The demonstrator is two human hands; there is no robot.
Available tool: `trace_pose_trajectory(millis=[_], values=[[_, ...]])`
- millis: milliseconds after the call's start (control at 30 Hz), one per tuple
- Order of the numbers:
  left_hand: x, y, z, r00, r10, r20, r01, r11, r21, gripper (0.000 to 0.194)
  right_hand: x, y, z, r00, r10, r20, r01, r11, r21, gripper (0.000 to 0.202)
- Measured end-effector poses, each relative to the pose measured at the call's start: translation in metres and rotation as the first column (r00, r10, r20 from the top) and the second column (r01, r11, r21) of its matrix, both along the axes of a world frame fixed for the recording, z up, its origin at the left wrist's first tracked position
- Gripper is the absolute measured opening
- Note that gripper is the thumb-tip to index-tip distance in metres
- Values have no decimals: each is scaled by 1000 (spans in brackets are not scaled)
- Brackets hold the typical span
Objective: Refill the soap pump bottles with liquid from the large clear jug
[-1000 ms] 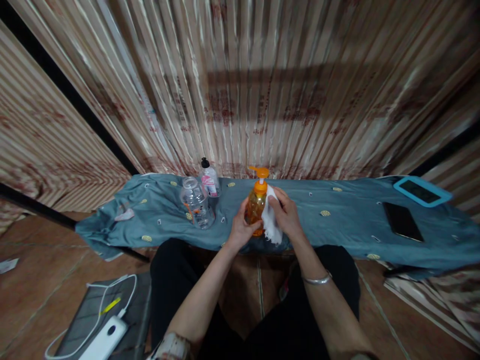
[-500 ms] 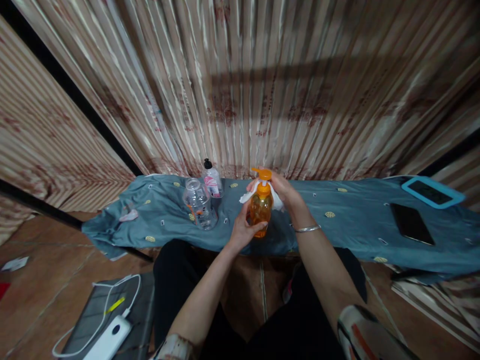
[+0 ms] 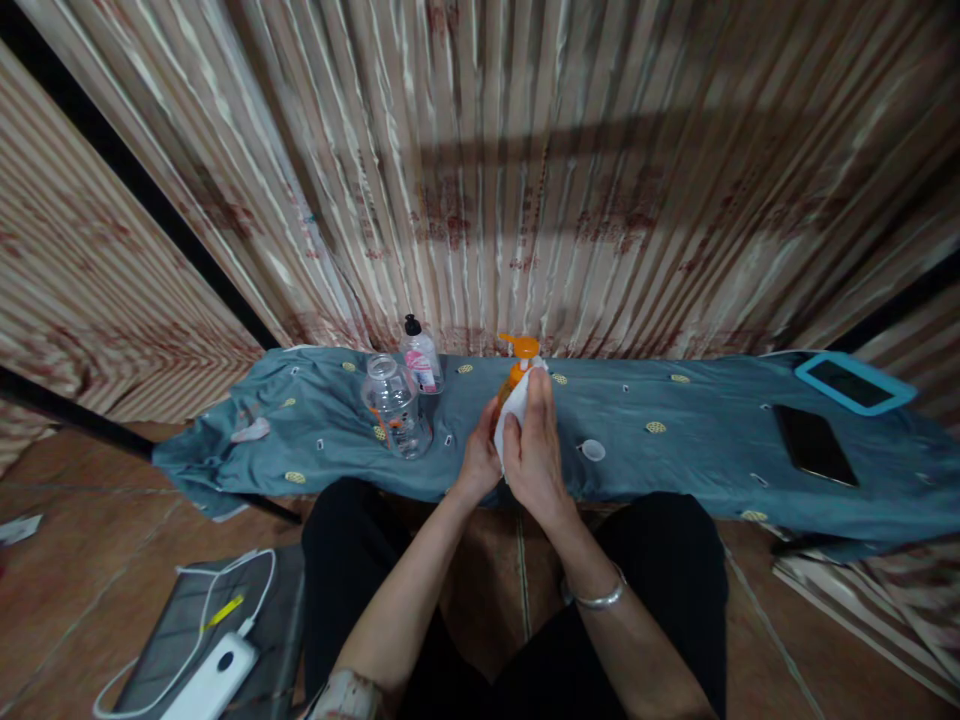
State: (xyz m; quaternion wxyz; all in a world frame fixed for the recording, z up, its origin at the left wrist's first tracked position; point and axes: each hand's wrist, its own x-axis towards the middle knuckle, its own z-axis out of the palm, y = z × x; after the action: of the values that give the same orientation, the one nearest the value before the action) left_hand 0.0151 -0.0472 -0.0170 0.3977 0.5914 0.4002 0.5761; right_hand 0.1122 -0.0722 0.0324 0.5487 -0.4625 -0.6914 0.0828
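Note:
An orange pump bottle (image 3: 523, 349) stands upright between my two hands, its pump head showing above them. My left hand (image 3: 478, 455) is closed round the bottle's left side. A white tissue (image 3: 514, 408) lies against the front and right of the bottle. My right hand (image 3: 535, 445) presses that tissue to the bottle, fingers together and pointing up. Most of the bottle's body is hidden by the hands and tissue. Just right of my right hand, a small white round cap (image 3: 592, 451) lies on the cloth.
A clear wide-mouthed plastic bottle (image 3: 397, 408) and a clear bottle with a black top (image 3: 421, 357) stand to the left. Rightward lie a black phone (image 3: 814, 445) and a blue-framed tablet (image 3: 855, 383). Blue patterned cloth (image 3: 705, 440) covers the narrow table. A white power bank (image 3: 214, 675) sits lower left.
My right hand has come from behind the bottle's neck down to its front right side, bringing the tissue along. The white cap on the cloth is now uncovered.

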Motion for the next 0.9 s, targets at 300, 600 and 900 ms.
trace_pose_trajectory(millis=[300,600,900], values=[[0,-1,1,999,13,-42,-12,999,34,57,6,-6,-3,981,-91,173,59,981,184,66],[1,4,-3,1000,-28,-2,27,998,-58,84,32,16,-6,994,55,-99,-51,998,37,55],[-5,11,-16,1000,21,10,-19,990,-139,94,53,80,38,912,409,-14,-403,891,-210,43]])
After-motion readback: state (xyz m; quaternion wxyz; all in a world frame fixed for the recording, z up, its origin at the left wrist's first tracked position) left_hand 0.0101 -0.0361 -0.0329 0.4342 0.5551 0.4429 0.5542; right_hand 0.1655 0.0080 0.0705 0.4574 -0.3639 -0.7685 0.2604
